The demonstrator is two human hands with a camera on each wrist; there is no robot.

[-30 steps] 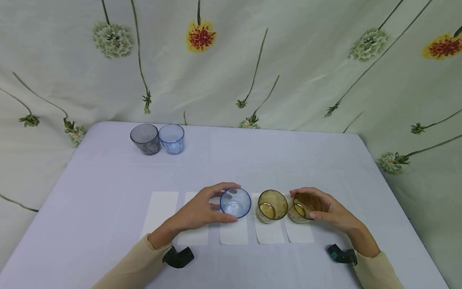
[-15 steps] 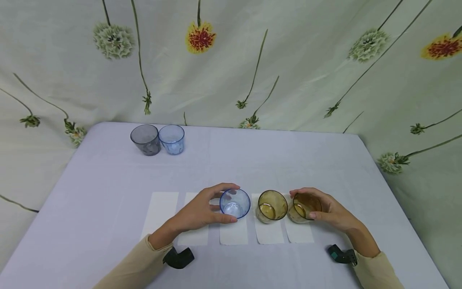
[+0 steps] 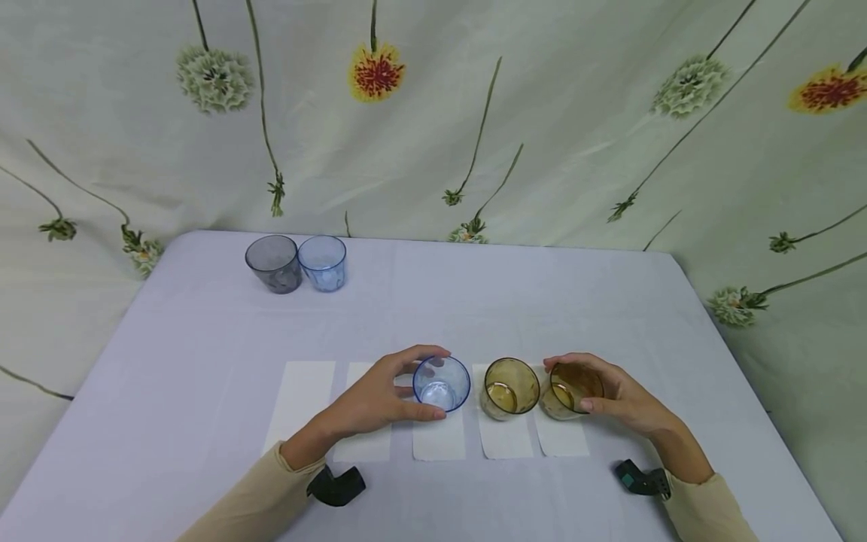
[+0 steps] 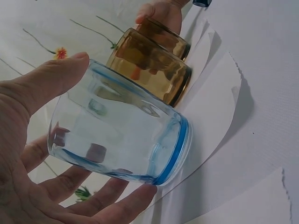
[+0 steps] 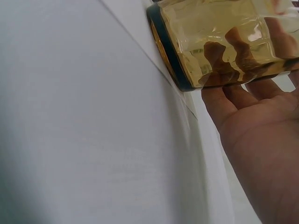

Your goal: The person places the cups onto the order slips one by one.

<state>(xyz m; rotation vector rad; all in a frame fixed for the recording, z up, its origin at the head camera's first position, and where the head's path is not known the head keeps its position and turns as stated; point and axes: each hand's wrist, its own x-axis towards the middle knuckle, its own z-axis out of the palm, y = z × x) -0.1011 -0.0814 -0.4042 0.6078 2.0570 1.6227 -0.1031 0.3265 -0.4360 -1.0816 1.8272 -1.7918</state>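
My left hand [image 3: 371, 400] grips a pale blue glass [image 3: 439, 393] from its left side, thumb at the near rim and fingers round the far side. The glass stands upright over a white paper strip [image 3: 439, 443]. In the left wrist view its blue base [image 4: 173, 151] sits just over the paper. On the right, my right hand [image 3: 633, 406] holds an amber glass [image 3: 561, 403], thumb over its near rim and fingers behind it. Between the held glasses another amber glass [image 3: 500, 406] stands on its own strip, close beside the right one.
A smoky grey glass [image 3: 279, 277] and a second blue glass [image 3: 325, 275] stand side by side at the table's back left. More paper strips [image 3: 306, 385] lie left of the held blue glass. A flower-printed cloth [image 3: 562, 165] hangs behind the white table [image 3: 488, 293].
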